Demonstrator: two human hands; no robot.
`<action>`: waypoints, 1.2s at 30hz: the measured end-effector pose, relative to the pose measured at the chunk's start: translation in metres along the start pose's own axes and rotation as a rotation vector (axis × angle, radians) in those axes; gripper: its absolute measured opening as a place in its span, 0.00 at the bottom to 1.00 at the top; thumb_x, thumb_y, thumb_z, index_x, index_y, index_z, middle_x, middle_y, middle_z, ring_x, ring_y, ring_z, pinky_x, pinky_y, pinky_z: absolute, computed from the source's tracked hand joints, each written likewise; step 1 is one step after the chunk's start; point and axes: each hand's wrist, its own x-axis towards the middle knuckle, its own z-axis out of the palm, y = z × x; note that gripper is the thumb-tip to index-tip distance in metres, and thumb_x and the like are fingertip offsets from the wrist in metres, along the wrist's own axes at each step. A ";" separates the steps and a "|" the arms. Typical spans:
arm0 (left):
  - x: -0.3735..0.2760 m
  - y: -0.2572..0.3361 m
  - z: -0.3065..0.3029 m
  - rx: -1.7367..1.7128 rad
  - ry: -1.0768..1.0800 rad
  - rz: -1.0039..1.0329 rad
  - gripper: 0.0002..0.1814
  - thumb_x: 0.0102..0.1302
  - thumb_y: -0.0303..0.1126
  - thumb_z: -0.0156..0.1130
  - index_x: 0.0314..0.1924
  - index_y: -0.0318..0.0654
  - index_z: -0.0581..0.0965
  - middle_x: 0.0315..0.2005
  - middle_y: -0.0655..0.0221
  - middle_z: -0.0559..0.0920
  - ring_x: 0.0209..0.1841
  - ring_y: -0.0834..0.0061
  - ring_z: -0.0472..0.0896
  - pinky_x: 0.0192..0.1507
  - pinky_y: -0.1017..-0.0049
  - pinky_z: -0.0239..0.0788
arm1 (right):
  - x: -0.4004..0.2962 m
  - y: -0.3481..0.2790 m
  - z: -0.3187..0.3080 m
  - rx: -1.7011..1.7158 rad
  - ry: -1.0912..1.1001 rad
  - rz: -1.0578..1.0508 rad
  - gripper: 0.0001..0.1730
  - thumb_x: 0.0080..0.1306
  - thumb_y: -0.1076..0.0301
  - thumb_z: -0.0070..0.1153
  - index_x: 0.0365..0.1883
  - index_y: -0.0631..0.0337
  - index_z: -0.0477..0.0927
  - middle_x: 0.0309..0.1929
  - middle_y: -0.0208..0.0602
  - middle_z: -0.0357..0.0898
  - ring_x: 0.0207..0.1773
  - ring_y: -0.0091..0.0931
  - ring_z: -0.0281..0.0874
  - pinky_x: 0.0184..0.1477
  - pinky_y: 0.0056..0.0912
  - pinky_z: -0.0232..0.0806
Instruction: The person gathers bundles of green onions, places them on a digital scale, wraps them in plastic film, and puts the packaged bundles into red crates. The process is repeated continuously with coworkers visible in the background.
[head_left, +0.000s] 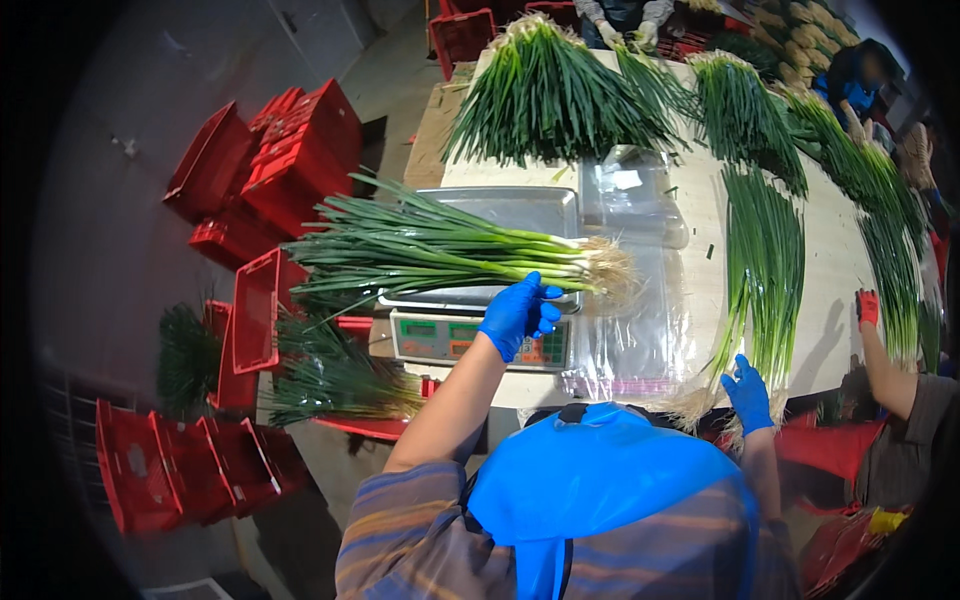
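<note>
A bunch of green onions (465, 251) lies across the metal pan of a digital scale (480, 341), roots pointing right and leaves hanging over the left edge. My left hand (523, 315), in a blue glove, is at the near side of this bunch by its root end, fingers apart and slightly curled. My right hand (748, 394), also blue-gloved, is over the white stems and roots of another bunch of green onions (765, 277) on the table; whether it grips any stems cannot be told. Clear plastic bags (634, 315) lie flat between the scale and that bunch.
A big pile of green onions (551, 97) covers the table's far side, with more piles (750, 120) to the right. Red plastic crates (300, 157) stand at left, some holding green onions. Co-workers are across the table, and a red-gloved hand (868, 307) is at right.
</note>
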 end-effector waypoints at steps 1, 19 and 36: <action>-0.008 0.001 0.005 0.007 0.024 -0.004 0.26 0.70 0.54 0.40 0.41 0.39 0.77 0.19 0.71 0.80 0.18 0.77 0.76 0.19 0.79 0.59 | 0.005 0.007 0.009 -0.024 0.016 0.002 0.37 0.57 0.55 0.62 0.61 0.62 0.65 0.46 0.50 0.75 0.45 0.39 0.76 0.48 0.38 0.68; -0.038 -0.036 0.064 0.317 -0.285 0.076 0.18 0.70 0.45 0.45 0.47 0.41 0.76 0.27 0.67 0.80 0.24 0.81 0.76 0.24 0.82 0.65 | 0.056 0.056 0.086 0.050 0.252 0.128 0.33 0.45 0.53 0.70 0.44 0.65 0.73 0.46 0.57 0.72 0.48 0.48 0.70 0.50 0.45 0.66; -0.029 -0.044 0.083 0.427 -0.308 -0.010 0.18 0.72 0.41 0.43 0.51 0.38 0.74 0.30 0.66 0.81 0.28 0.79 0.79 0.27 0.84 0.65 | 0.021 0.004 0.057 0.509 0.362 0.277 0.38 0.56 0.52 0.64 0.62 0.57 0.64 0.42 0.47 0.75 0.42 0.34 0.74 0.46 0.35 0.68</action>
